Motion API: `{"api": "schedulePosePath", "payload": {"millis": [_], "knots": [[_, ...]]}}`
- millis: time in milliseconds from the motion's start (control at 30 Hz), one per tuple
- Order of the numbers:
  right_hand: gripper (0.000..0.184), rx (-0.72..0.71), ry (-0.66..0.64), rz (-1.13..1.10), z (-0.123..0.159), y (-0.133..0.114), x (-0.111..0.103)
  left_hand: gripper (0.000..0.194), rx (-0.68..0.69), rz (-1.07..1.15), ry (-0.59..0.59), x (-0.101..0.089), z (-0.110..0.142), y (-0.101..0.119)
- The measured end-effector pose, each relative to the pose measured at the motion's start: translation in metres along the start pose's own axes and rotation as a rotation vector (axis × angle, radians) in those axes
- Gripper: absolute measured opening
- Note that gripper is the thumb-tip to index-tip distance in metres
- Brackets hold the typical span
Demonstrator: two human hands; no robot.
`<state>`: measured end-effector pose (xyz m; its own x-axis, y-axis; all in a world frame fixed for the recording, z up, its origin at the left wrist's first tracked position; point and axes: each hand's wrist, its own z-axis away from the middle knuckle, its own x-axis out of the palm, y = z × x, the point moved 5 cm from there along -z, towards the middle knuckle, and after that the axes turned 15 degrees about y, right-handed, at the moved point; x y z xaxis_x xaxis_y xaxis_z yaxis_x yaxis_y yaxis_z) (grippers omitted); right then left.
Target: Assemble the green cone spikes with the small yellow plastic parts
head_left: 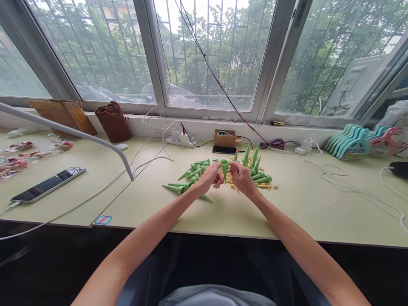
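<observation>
Between the two hands is a green cone (225, 170), point down and wide mouth up, held over the table (312, 199). The left hand (210, 175) grips it at the side, thumb and fingers drawn in. Just beside the cone's mouth, the right hand (241, 176) is curled with its fingertips together; whether it touches the cone or pinches some small part, I cannot tell.

Left of the left hand, and partly hidden by its wrist, loose cones (178, 188) lie on their sides. Beyond the right hand stand upright cones (246, 156), points up, with more lying to its right. Yellow pieces (264, 185) are scattered around and beyond that hand. Farther out, straight ahead of both hands, a dark phone (224, 150) lies before a small box (225, 139). Well left of the left hand are a charging phone (49, 185) and a brown pouch (113, 122); well right of the right hand are hangers (349, 142).
</observation>
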<state>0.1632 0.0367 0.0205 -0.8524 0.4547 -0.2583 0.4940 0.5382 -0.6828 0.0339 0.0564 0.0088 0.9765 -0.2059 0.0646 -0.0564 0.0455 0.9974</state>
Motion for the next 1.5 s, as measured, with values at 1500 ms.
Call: {"api": "schedulePosePath", "payload": {"millis": [1500], "knots": [[0.039, 0.095, -0.123, -0.065, 0.003, 0.005, 0.005, 0.046, 0.141, 0.128, 0.055, -0.009, -0.003, 0.008]]}}
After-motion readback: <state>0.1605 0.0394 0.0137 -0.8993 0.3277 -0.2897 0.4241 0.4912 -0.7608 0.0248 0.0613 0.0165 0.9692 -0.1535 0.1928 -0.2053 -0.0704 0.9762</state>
